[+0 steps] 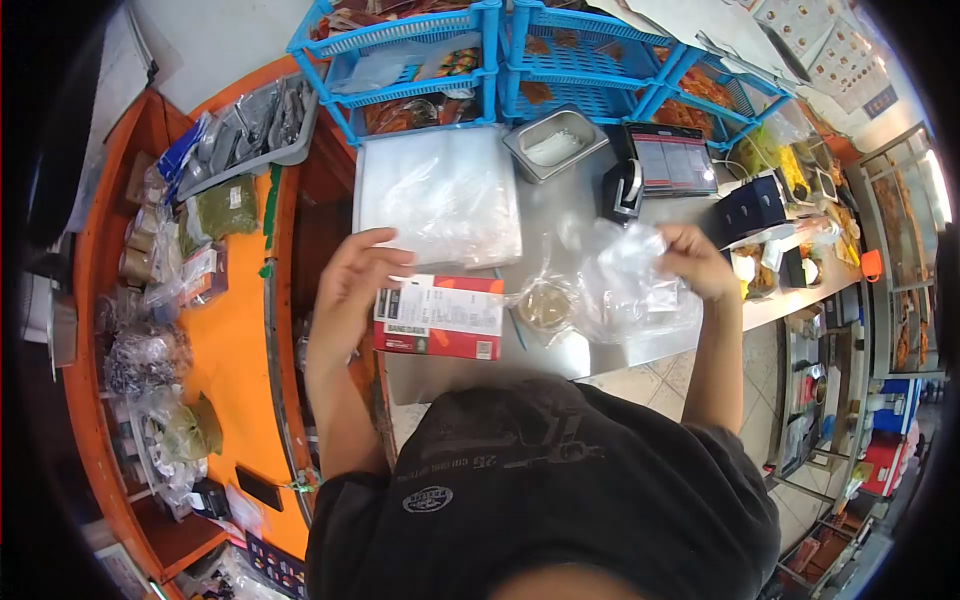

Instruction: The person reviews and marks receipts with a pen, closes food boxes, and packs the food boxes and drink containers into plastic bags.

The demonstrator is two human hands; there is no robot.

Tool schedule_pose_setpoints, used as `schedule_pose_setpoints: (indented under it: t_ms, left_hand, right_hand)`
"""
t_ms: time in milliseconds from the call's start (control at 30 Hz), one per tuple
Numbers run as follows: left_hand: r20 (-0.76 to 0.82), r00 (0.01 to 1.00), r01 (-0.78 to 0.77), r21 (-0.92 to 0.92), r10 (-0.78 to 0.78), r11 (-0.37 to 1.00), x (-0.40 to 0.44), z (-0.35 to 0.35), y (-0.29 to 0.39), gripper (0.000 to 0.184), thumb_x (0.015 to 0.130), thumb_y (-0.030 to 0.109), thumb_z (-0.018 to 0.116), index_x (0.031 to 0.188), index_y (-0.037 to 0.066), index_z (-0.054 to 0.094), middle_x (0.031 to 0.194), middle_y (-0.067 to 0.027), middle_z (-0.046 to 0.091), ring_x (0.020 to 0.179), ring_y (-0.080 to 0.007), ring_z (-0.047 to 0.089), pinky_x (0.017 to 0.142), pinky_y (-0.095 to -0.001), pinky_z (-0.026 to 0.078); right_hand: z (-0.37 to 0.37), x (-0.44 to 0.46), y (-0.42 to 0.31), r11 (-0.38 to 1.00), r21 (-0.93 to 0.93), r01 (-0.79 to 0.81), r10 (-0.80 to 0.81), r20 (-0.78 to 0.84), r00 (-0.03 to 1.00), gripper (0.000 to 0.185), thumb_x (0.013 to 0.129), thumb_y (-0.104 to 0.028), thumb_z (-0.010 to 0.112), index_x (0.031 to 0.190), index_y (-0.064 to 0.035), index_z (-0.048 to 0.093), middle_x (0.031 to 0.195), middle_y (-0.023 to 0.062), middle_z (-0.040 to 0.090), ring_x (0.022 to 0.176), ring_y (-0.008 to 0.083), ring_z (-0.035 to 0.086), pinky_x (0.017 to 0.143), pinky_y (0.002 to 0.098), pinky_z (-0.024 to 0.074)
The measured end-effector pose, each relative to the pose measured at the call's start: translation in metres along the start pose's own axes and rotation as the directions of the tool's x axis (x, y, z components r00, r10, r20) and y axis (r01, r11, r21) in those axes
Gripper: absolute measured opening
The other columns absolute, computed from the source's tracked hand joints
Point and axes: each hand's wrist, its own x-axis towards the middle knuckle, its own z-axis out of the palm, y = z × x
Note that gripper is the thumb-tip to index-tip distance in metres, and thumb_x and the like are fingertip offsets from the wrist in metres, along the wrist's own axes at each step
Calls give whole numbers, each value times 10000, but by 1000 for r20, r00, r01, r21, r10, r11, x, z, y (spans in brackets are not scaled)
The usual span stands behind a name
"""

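A clear plastic bag [625, 280] hangs from my right hand [697, 262], whose thumb and fingers are pinched on its upper right edge. The bag is spread over the right part of the steel counter. My left hand [365, 268] is open, its fingers loosely bent over the front left corner of a stack of clear plastic bags [440, 195]. Just below those fingers lies a red and white box [440, 318] with a printed paper label. Between the box and the bag sits a small round container with brownish contents [544, 305], wrapped in clear plastic.
Behind the stack stand blue plastic racks [490, 80] with packaged goods. A steel tray [555, 145], a black tape dispenser [623, 190] and a tablet-like device [672, 160] are along the counter's back. To the left is an orange shelf [235, 330] with packets and a phone [259, 488].
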Motion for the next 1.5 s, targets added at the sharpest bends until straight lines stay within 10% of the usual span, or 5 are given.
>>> schedule_pose_setpoints:
  t_ms: [100, 400, 533, 767, 1500]
  left_hand:
    - [-253, 968, 35, 146, 3, 989, -8, -7, -10, 278, 942, 137, 528, 1183, 1, 548, 1010, -93, 655, 916, -140, 608, 822, -262, 464]
    - [-335, 909, 347, 279, -248, 896, -22, -36, -69, 515, 869, 236, 638, 1276, -33, 473, 1175, -171, 599, 1103, -229, 566, 956, -320, 417]
    - [41, 918, 383, 155, -393, 911, -16, -64, -118, 642, 812, 145, 655, 1379, 8, 388, 1266, -131, 534, 1161, -200, 520, 987, -311, 399]
    - [-102, 761, 578, -343, -641, 740, -30, -58, -168, 493, 793, 191, 625, 1236, 13, 504, 1073, -103, 639, 923, -200, 638, 835, -316, 506]
    - [212, 945, 319, -406, -251, 856, 30, 259, -75, 668, 814, 257, 596, 1334, 36, 240, 1271, -90, 363, 1247, -185, 359, 1052, -337, 290]
  right_hand:
    - [-16, -10, 90, 449, -856, -257, -62, -316, 947, 86, 777, -79, 602, 759, 4, 616, 777, 217, 643, 739, 355, 639, 674, 428, 494]
    - [48, -12, 82, 54, -905, -423, -154, -426, 891, 313, 840, -276, 612, 1030, -29, 649, 804, 226, 658, 859, 403, 613, 804, 487, 462]
    - [118, -1, 44, 867, -458, -197, 291, 146, 945, 495, 929, -434, 505, 1122, 8, 620, 926, 212, 671, 942, 330, 631, 816, 399, 482]
    - [221, 53, 102, 724, 584, -367, 355, 140, 924, 739, 949, -535, 430, 1427, 6, 272, 1411, 163, 395, 1308, 267, 382, 1080, 361, 320]
    - [-59, -96, 30, 950, 146, -276, 310, -334, 890, 674, 948, -510, 451, 1270, 81, 493, 1235, 155, 570, 1100, 181, 549, 987, 282, 387]
